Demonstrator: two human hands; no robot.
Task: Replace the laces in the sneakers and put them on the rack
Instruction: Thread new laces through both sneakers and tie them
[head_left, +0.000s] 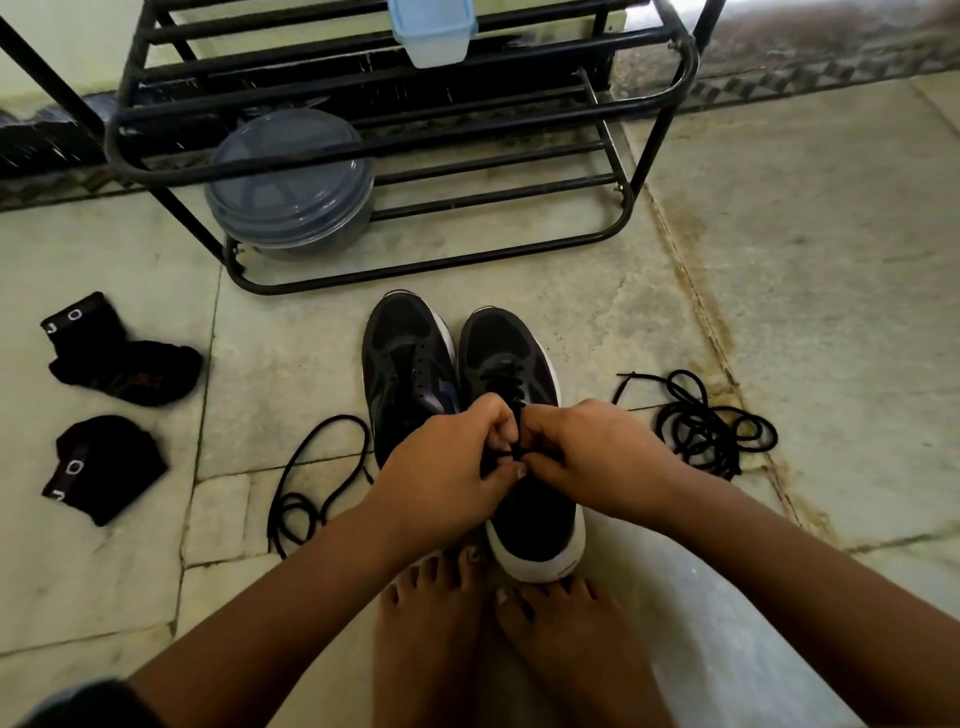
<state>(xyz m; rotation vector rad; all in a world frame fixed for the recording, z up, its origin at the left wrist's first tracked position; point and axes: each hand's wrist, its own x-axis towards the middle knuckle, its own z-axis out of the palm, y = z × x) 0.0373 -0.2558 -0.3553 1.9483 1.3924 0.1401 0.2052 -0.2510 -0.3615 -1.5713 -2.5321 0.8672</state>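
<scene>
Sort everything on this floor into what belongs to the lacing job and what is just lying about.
Job: right sneaker being laced by left hand and right hand; unlaced left sneaker; loose lace; lace pile; rack.

Lying about: two black socks; round lidded container; blue box.

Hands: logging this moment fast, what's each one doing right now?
Left hand: pinching the black lace over the right-side sneaker.
Right hand: pinching the same lace.
</scene>
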